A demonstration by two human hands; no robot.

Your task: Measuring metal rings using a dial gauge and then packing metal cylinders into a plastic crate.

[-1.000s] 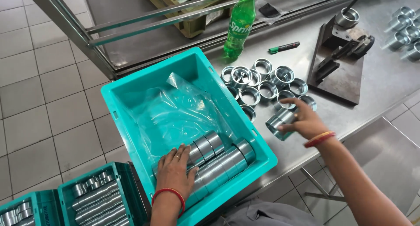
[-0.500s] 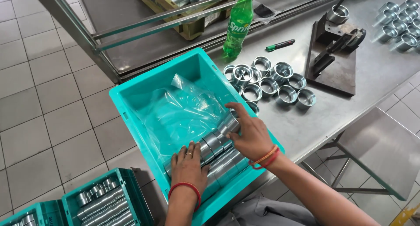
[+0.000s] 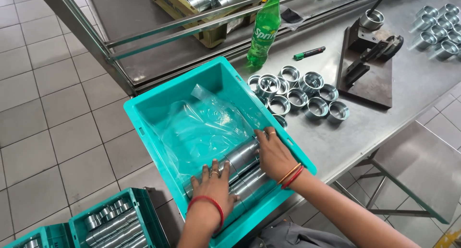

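The left hand (image 3: 214,181) lies flat, palm down with fingers spread, on the near-left end of the rows of steel rings (image 3: 242,157) stacked in the near part of the teal crate (image 3: 144,114). The rows' long axis runs from near-left up toward far-right — straight between the two hands. The right hand (image 3: 272,152) presses open-palmed against the far-right end, wrist bent inward; neither hand grips, both brace the rows over the plastic liner (image 3: 201,123).
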